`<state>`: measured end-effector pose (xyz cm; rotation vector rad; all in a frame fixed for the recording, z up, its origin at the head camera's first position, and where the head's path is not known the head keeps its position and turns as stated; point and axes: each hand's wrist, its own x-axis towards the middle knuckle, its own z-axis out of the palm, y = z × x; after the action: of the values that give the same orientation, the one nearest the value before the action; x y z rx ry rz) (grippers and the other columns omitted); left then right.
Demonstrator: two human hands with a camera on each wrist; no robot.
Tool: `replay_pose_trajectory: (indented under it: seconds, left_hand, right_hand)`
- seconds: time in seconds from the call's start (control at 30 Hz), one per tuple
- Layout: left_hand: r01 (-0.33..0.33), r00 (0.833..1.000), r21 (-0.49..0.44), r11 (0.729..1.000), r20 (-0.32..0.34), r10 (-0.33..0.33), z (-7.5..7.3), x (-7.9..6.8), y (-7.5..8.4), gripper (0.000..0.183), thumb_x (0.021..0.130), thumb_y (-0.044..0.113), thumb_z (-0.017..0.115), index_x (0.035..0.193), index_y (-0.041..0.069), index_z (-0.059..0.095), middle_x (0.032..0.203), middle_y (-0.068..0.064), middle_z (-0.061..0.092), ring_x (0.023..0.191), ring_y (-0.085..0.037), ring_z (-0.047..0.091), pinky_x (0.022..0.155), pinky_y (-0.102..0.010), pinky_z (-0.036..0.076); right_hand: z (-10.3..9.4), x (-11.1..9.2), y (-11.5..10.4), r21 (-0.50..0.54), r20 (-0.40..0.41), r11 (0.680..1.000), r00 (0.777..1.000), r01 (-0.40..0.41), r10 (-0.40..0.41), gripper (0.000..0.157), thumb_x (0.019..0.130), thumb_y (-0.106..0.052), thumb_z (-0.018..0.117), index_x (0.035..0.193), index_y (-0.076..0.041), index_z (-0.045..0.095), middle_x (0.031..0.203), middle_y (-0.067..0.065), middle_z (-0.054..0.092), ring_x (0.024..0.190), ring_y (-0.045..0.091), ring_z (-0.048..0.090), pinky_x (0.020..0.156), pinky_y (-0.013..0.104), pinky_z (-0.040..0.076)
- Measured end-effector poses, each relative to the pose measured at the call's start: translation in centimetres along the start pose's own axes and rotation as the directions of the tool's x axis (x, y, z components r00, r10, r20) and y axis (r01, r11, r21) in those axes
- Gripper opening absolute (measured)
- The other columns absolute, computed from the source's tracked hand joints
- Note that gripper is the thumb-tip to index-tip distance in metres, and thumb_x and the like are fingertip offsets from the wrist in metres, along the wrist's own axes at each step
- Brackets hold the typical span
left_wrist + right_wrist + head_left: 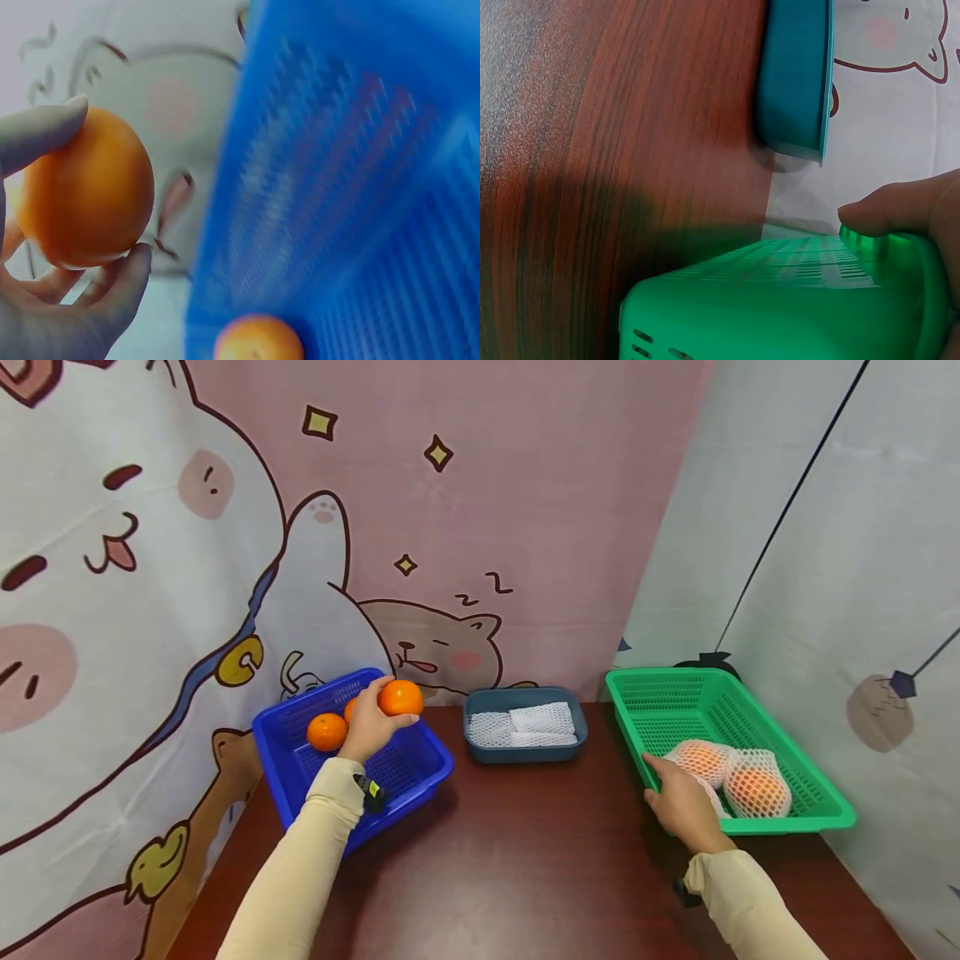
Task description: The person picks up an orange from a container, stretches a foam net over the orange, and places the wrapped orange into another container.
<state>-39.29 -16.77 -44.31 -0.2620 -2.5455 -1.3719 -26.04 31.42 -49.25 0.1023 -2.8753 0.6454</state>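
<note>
Between the thumb and fingers of my left hand (369,724) is an orange (401,697), raised over the right-hand part of a blue basket (438,758). More oranges (327,732) lie in that basket, one partly hidden by the hand. In the left wrist view, the thumb presses the top of the held orange (94,191) and the fingers curl below it. My right hand (684,806) grips the left rim of a green basket (802,760); its thumb lies along the rim in the right wrist view. Inside are oranges in white foam nets (757,783), one mostly hidden by this hand.
A small grey-blue tray (525,758) with folded white foam nets (543,718) stands at the back of the brown table (517,860), between the two baskets. Behind it hangs a cartoon-printed cloth (540,527), which also closes off both sides.
</note>
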Motion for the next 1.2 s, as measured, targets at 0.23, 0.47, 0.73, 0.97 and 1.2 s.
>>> replay_pose_trajectory:
  seconds: [0.23, 0.47, 0.73, 0.97, 1.2]
  left_hand:
    - [-0.108, 0.992, -0.134, 0.985, 0.051, 0.116, 2.4, -1.8, 4.4, 0.08, 0.074, 0.02, 0.086, 0.142, 0.019, 0.045, 0.132, -0.013, 0.045, 0.117, -0.031, 0.048, 0.1, -0.05, 0.04]
    - [-0.108, 0.978, -0.31, 0.945, 0.139, 0.157, 5.0, -4.3, 7.1, 0.079, 0.076, 0.016, 0.085, 0.144, 0.019, 0.045, 0.134, -0.01, 0.046, 0.115, -0.028, 0.053, 0.099, -0.043, 0.044]
    - [-0.054, 0.955, -0.498, 0.865, 0.226, 0.19, 7.6, -6.7, 8.0, 0.075, 0.078, 0.005, 0.08, 0.143, 0.013, 0.044, 0.136, -0.014, 0.047, 0.114, -0.032, 0.054, 0.096, -0.042, 0.047]
    - [-0.124, 0.96, -0.243, 0.962, 0.215, 0.178, 10.7, -8.6, 7.0, 0.08, 0.071, 0.021, 0.088, 0.141, 0.016, 0.049, 0.13, -0.009, 0.051, 0.113, -0.027, 0.054, 0.097, -0.046, 0.044]
    - [-0.098, 0.963, -0.056, 0.994, 0.245, 0.109, 13.6, -9.6, 4.3, 0.084, 0.067, 0.023, 0.09, 0.14, 0.012, 0.05, 0.126, -0.01, 0.051, 0.109, -0.028, 0.054, 0.094, -0.048, 0.044]
  right_hand:
    - [0.0, 0.0, 0.0, 0.002, 0.005, 1.0, 1.0, -0.006, 0.006, 0.063, 0.085, -0.002, 0.069, 0.142, 0.002, 0.044, 0.135, 0.031, 0.048, 0.112, 0.05, 0.053, 0.083, 0.061, 0.046]
    - [0.2, 0.1, 0.5, 0.005, -0.009, 1.0, 1.0, 0.015, -0.015, 0.064, 0.084, -0.002, 0.07, 0.142, 0.002, 0.044, 0.134, 0.031, 0.049, 0.108, 0.049, 0.056, 0.08, 0.06, 0.047]
    - [0.0, 0.2, 0.4, 0.011, 0.002, 1.0, 1.0, 0.002, -0.002, 0.065, 0.085, -0.002, 0.07, 0.144, 0.001, 0.043, 0.135, 0.031, 0.048, 0.104, 0.048, 0.057, 0.078, 0.059, 0.048]
    - [-0.2, 0.1, 0.4, 0.007, 0.012, 1.0, 1.0, -0.015, 0.015, 0.064, 0.085, -0.002, 0.069, 0.144, 0.001, 0.043, 0.136, 0.031, 0.047, 0.107, 0.048, 0.056, 0.081, 0.06, 0.047]
    - [0.0, 0.2, 0.2, 0.022, 0.015, 1.0, 1.0, -0.018, 0.018, 0.064, 0.086, -0.003, 0.068, 0.144, 0.001, 0.042, 0.137, 0.03, 0.047, 0.105, 0.047, 0.057, 0.078, 0.058, 0.049]
